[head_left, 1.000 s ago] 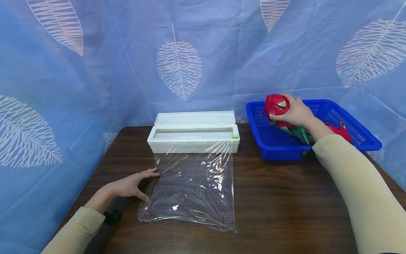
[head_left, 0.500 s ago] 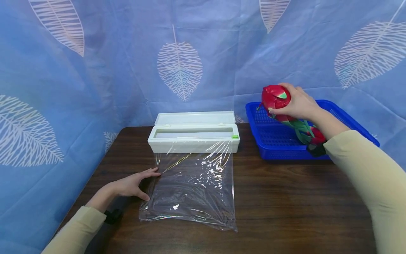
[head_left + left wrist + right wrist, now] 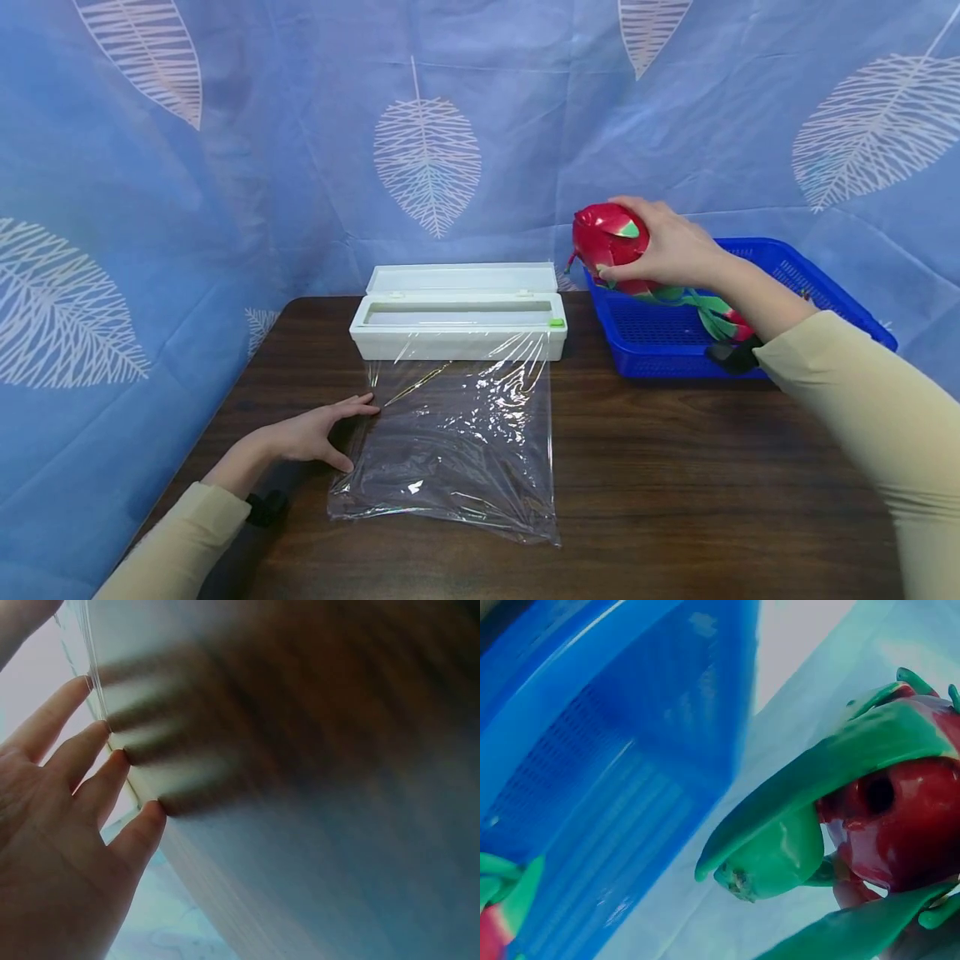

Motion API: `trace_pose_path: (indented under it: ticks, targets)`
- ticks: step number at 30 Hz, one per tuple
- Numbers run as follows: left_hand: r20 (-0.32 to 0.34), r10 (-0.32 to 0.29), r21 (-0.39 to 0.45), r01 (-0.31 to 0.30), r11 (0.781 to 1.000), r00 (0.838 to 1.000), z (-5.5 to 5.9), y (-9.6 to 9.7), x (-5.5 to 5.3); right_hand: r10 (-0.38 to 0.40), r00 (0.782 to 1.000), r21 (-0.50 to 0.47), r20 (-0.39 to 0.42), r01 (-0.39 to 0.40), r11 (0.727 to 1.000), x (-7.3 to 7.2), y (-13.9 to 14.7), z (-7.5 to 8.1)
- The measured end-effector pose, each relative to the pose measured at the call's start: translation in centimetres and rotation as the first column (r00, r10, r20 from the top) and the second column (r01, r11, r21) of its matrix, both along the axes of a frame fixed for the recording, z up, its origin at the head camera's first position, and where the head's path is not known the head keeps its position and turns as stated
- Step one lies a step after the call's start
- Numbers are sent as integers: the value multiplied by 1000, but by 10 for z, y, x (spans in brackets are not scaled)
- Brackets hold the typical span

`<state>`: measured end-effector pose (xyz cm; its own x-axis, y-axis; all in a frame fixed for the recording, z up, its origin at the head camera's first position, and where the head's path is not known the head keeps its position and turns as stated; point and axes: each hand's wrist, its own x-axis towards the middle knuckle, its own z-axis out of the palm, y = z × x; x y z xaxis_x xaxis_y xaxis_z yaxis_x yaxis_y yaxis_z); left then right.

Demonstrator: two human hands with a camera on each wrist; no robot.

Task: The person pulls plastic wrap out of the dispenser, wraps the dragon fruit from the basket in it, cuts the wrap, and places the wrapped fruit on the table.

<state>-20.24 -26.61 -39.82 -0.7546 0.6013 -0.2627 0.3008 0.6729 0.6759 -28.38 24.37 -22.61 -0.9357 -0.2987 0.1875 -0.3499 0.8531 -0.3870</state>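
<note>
In the head view my right hand (image 3: 663,246) grips a red dragon fruit (image 3: 600,237) with green-tipped scales, above the left end of the blue basket (image 3: 652,364). The right wrist view shows its underside (image 3: 907,825) with long green scales, a dark hole and a green bulb. Another dragon fruit (image 3: 723,321) shows in the basket, partly hidden by my forearm. My left hand (image 3: 307,437) rests with spread fingers along the left edge of a sheet of cling film (image 3: 457,442). In the left wrist view its fingertips (image 3: 112,731) touch the film's edge and the tabletop.
A white cling film dispenser (image 3: 457,343) with its lid raised and a green slider (image 3: 557,323) stands at the table's back; the film runs forward from it. A blue leaf-patterned cloth (image 3: 510,167) hangs behind the dark wooden table (image 3: 697,483).
My right hand has lifted the dragon fruit out of the basket and carried it left, past the basket's left rim. My left hand and the cling film have stayed in place.
</note>
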Motion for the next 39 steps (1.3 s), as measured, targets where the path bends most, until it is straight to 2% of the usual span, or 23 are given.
trace_pose_path:
  ticks: [9, 15, 22, 33, 39]
  targets:
    - [1, 8, -5, -8, 1000, 1000, 0, 0, -1, 177, 984, 18, 6, -178, 984, 17, -50, 4]
    - [-3, 6, -6, -6, 1000, 1000, 1, 1, 0, 274, 962, 15, 16, -274, 962, 24, -82, -7]
    - [-6, 11, -6, -11, 1000, 1000, 3, 2, 2, 385, 923, 38, 17, -385, 922, 30, -117, -25]
    - [5, 37, -8, -37, 999, 999, 2, 4, 0, 476, 877, 49, 63, -479, 876, 41, -164, -54]
    - [19, 64, -19, -63, 998, 998, 3, 5, 2, 486, 870, 72, 81, -491, 868, 45, -181, -69]
